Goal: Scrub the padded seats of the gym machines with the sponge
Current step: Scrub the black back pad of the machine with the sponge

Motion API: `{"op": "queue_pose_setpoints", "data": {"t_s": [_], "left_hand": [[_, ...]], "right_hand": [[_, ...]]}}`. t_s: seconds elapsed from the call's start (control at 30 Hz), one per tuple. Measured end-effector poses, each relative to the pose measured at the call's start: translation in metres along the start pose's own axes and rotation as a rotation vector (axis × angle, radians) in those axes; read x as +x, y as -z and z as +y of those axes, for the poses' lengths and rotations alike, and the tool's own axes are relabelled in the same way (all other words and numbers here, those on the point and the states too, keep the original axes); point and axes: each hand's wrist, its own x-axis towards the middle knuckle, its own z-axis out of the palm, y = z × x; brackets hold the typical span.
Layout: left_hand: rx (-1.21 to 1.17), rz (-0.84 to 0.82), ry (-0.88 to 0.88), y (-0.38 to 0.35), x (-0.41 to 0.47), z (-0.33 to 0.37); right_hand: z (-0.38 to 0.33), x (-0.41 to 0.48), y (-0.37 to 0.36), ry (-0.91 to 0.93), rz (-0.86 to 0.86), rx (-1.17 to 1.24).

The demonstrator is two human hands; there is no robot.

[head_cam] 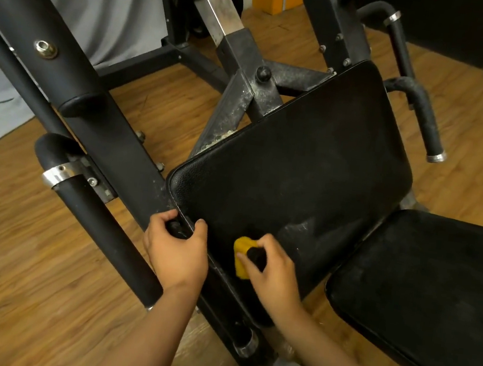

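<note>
A large black padded back pad (301,171) of the gym machine fills the centre of the view, dusty with a pale smear near its lower part. A second black padded seat (421,281) lies to its right. My right hand (272,270) grips a yellow sponge (241,256) with a dark scouring side and holds it against the lower edge of the back pad. My left hand (177,250) grips the pad's left edge and the frame bar beside it, thumb and fingers curled round it.
Black steel frame bars (113,138) run diagonally on the left, with a foam-covered handle (102,227) below. Two more handles (422,119) stick out at the upper right. The floor (27,279) is wood-patterned. A grey cloth (104,1) hangs at the upper left.
</note>
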Motion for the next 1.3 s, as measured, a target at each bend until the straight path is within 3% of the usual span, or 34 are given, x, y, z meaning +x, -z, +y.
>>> {"op": "queue_pose_setpoints", "data": {"t_s": [0.07, 0.13, 0.23, 0.37, 0.47, 0.63, 0.77, 0.93, 1.03, 1.3], "left_hand": [[-0.001, -0.001, -0.005, 0.000, 0.000, 0.000], [-0.002, 0.000, -0.010, 0.000, 0.001, 0.001], [0.003, 0.004, -0.009, 0.000, 0.001, 0.000], [0.002, -0.002, -0.022, 0.000, 0.001, 0.000], [0.003, -0.001, -0.033, 0.000, 0.001, 0.000], [0.007, -0.001, -0.031, 0.000, 0.001, 0.000], [-0.001, -0.002, -0.035, 0.000, 0.001, -0.001], [0.008, -0.002, -0.023, 0.001, 0.000, 0.002], [0.024, -0.014, -0.020, 0.002, -0.002, 0.006], [0.036, -0.024, -0.042, 0.004, -0.002, 0.007]], "right_hand": [[0.008, 0.006, 0.007, 0.060, -0.022, -0.062], [0.021, 0.018, 0.019, 0.059, 0.073, -0.097], [0.048, 0.036, 0.041, -0.149, 0.281, -0.110], [0.071, 0.045, 0.056, -0.488, 0.391, -0.091], [0.056, 0.041, 0.046, -0.507, 0.448, -0.100], [0.024, -0.011, 0.007, -0.335, 0.276, -0.033], [0.037, -0.029, 0.003, -0.273, 0.135, -0.021], [0.056, -0.018, 0.019, -0.426, 0.357, -0.033], [0.049, -0.019, 0.016, -0.521, 0.378, -0.006], [0.039, -0.064, 0.009, -0.663, 0.157, 0.103]]}}
